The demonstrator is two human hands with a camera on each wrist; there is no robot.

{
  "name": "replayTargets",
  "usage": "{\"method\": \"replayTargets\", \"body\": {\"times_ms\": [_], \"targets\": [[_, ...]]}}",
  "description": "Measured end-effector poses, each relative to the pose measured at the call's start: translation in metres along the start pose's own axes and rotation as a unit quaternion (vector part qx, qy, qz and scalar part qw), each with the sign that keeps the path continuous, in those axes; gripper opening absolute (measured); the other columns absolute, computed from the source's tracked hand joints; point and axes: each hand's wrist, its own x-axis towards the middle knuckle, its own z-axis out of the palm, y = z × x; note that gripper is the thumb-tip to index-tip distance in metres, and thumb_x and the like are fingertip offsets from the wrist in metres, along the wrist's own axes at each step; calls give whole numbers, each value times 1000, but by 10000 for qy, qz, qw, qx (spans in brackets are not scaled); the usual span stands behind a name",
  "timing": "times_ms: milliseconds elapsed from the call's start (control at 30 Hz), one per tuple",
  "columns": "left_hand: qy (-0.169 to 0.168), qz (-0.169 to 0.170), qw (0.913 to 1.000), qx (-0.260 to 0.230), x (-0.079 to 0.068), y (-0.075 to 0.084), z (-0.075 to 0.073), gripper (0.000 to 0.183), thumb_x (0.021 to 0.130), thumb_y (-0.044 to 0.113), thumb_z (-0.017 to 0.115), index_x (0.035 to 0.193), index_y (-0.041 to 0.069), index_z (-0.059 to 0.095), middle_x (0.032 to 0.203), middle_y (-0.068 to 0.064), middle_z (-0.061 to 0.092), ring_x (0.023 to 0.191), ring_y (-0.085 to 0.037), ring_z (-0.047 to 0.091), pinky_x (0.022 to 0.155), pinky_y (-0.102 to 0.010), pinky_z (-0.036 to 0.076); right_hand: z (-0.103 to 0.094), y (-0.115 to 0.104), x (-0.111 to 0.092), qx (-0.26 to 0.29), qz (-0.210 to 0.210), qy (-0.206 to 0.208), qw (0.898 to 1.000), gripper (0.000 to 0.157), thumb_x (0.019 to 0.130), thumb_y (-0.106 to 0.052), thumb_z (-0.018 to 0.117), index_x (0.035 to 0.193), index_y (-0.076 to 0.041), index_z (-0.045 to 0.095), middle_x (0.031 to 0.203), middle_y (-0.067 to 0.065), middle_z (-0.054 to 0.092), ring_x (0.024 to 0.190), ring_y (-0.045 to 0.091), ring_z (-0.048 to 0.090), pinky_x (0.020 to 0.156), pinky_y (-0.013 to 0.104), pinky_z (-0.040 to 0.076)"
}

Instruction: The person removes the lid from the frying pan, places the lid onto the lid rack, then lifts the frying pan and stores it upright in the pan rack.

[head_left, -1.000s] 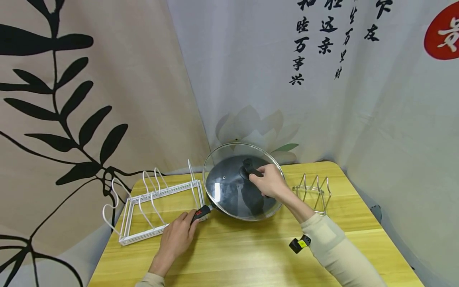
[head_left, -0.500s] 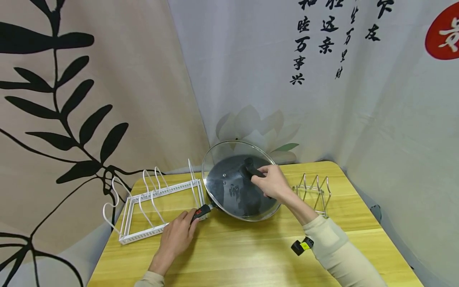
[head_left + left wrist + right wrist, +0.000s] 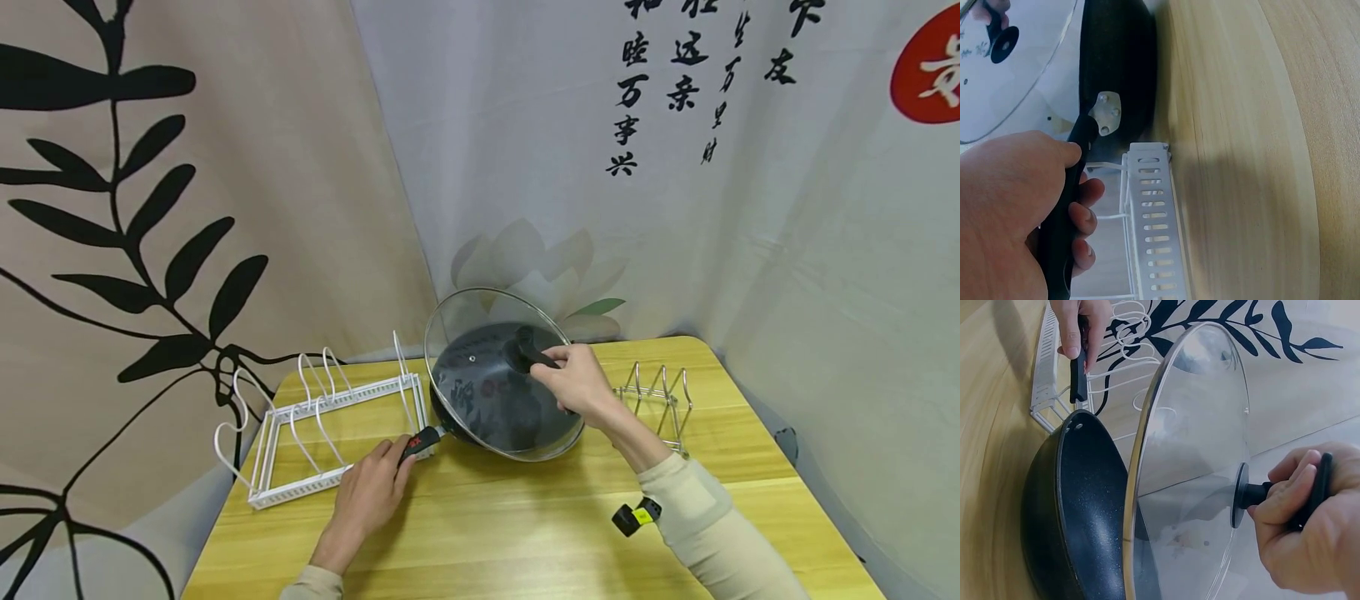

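Note:
A dark wok-shaped frying pan (image 3: 1094, 494) stands on the table at the back middle. My left hand (image 3: 371, 492) grips its black handle (image 3: 1063, 219), fingers curled round it in the left wrist view. Over the pan, my right hand (image 3: 576, 385) holds the glass lid (image 3: 483, 310) by its black knob (image 3: 1254, 495). The lid is raised and tilted, its metal-rimmed edge apart from the pan along the near side in the right wrist view. Through the glass, the pan's dark inside shows in the head view.
Left of the pan, a white wire rack (image 3: 296, 497) with upright loops sits close beside the pan handle. A small metal wire rack (image 3: 667, 396) stands to the right, partly behind the right forearm. A printed curtain (image 3: 510, 167) hangs right behind the wooden table (image 3: 480, 542).
The lid has risen slightly and tilted, its upper edge moving up in the head view. My right hand has shifted a little to the right with it; my left hand stays in place.

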Motion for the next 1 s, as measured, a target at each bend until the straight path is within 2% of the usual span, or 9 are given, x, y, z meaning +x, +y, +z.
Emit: {"method": "replayTargets", "body": {"times_ms": [67,100,167,267,333,400,500,700,1000], "targets": [[-17,-7,10000,5,0,0,0,38,102,31,66,137,14,67,102,-9,72,63,-14,59,48,-28,38,-1,0,0,83,-28,-28,10000,58,91,-23,64,145,-3,56,122,16,75,38,16,41,46,30,44],[-25,-8,10000,8,1,0,0,39,102,30,67,137,14,67,102,-9,72,63,-14,59,48,-28,38,-2,0,-1,108,-37,-49,9999,59,92,-24,64,146,-3,55,131,15,72,38,15,41,46,30,44],[-32,-6,10000,26,1,0,0,39,102,31,66,137,14,67,103,-9,72,64,-15,60,48,-28,39,-3,1,-1,152,-46,-90,9998,59,93,-24,64,146,-2,54,133,18,70,38,15,41,46,29,44],[-43,2,10000,38,1,0,1,39,103,32,65,138,14,66,104,-9,72,65,-15,61,49,-28,39,-5,1,-1,239,-55,-70,9997,58,93,-24,64,146,-2,55,117,12,76,39,15,40,45,30,44],[-51,2,10000,36,1,-1,1,39,103,32,65,138,15,66,103,-9,72,64,-14,60,49,-27,39,-5,1,-2,281,-40,-62,9996,58,93,-25,64,146,-3,55,89,6,75,39,15,39,45,30,43],[-62,2,10000,21,1,-1,1,39,103,32,64,138,15,66,103,-8,72,64,-13,59,49,-27,38,-6,0,-2,312,-24,-72,9995,57,93,-25,64,145,-3,55,71,-5,66,39,16,39,45,30,43],[-80,-7,10000,-3,1,-1,1,39,103,33,64,138,16,66,103,-8,72,64,-13,58,49,-27,38,-6,0,-2,361,-9,-98,9993,56,94,-25,64,146,-3,55,49,-6,46,39,16,39,46,30,43],[-129,-16,9999,-33,1,-1,-1,38,104,33,63,138,17,66,103,-8,72,65,-14,60,50,-28,39,-7,1,-2,463,-124,-57,9988,50,97,-25,64,142,-3,58,48,-6,46,38,15,40,45,31,43],[16,84,10000,-28,0,-1,-1,37,103,32,65,136,16,67,101,-7,72,65,-15,61,50,-29,40,-8,0,-4,572,-121,-18,9983,51,96,-24,64,142,-5,57,51,-5,44,38,14,39,42,27,37]]}}
